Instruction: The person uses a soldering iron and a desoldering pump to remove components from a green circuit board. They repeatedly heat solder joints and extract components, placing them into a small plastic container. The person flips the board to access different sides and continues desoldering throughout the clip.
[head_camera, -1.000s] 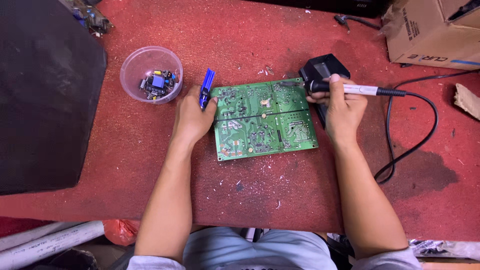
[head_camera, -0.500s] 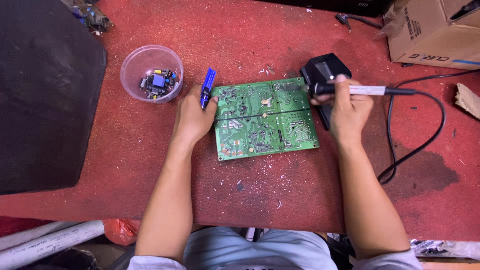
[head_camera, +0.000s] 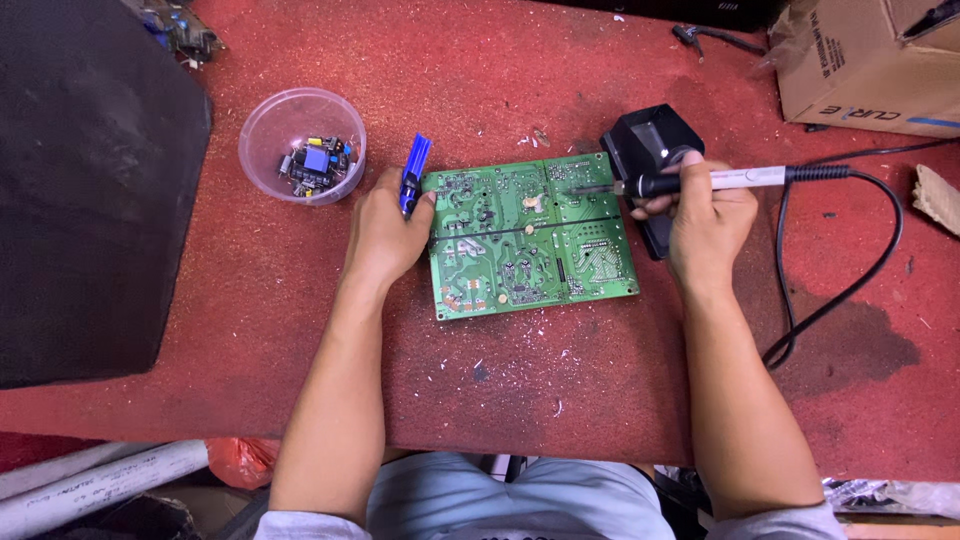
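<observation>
Red mat (head_camera: 250, 300): left hand (head_camera: 385, 235) pinches blue tool (head_camera: 412, 172) beside circuit board (head_camera: 530, 235); right hand (head_camera: 705, 225) grips soldering iron (head_camera: 700, 181).

A worn red table (head_camera: 300, 330) bears a cardboard box (head_camera: 860, 60).

1 head-worn camera, looking steeply down

The single view sits above the person's lap and faces almost straight down onto the red surface (head_camera: 250, 300), near enough that both forearms run up from the bottom edge. The left hand (head_camera: 385, 235) and right hand (head_camera: 705, 225) fall near mid-frame, either side of the green circuit board (head_camera: 530, 235). The far edge of the view reaches a cardboard box (head_camera: 860, 60) at top right. No 2nd view shares the scene.
</observation>
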